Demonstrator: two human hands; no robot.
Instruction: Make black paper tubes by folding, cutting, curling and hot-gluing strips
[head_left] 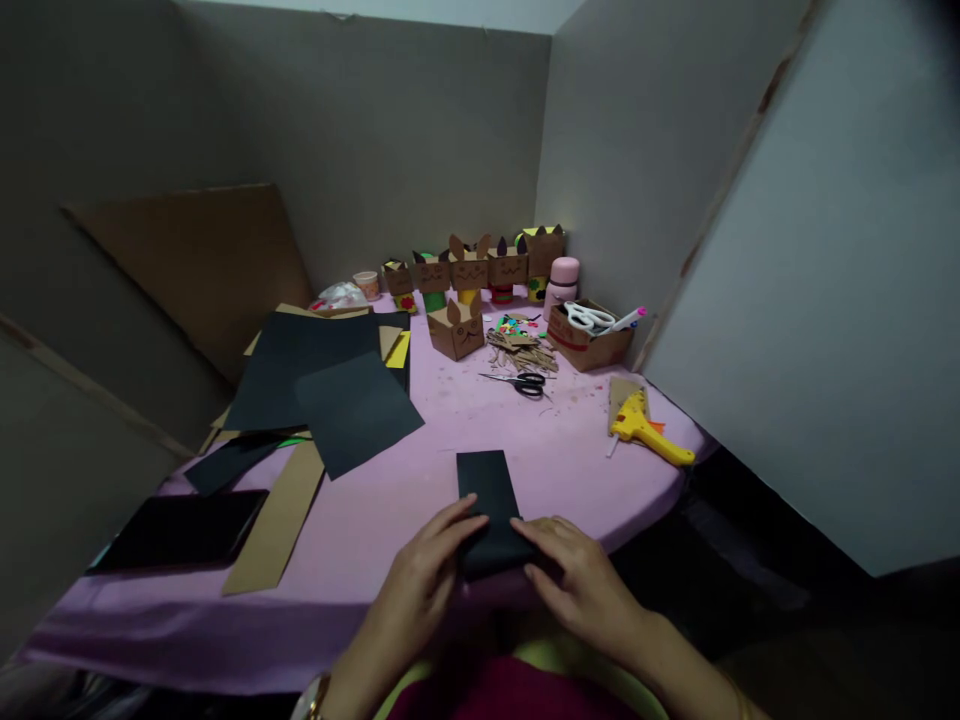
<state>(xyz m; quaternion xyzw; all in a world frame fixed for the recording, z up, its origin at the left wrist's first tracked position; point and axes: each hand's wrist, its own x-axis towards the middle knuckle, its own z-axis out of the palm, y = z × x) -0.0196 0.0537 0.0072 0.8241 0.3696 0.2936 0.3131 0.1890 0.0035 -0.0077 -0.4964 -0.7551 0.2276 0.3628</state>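
A narrow black paper piece (489,485) lies at the front edge of the pink-covered table (397,480), its long side pointing away from me. My left hand (431,560) rests on its left side with the fingers apart. On the right side, my right hand (577,570) touches the paper with its fingertips, fingers spread and thumb near the lower corner. Neither hand is wrapped round anything. Whether the piece is folded is hard to tell. Larger black sheets (360,410) lie to the left.
Black-handled scissors (527,383) and cardboard scraps (521,352) lie beyond the hands. A yellow glue gun (649,430) and a box of tools (589,345) are at right. Cardboard animal figures (469,268) line the back. A dark tablet (184,528) and cardboard strip (277,520) lie at left.
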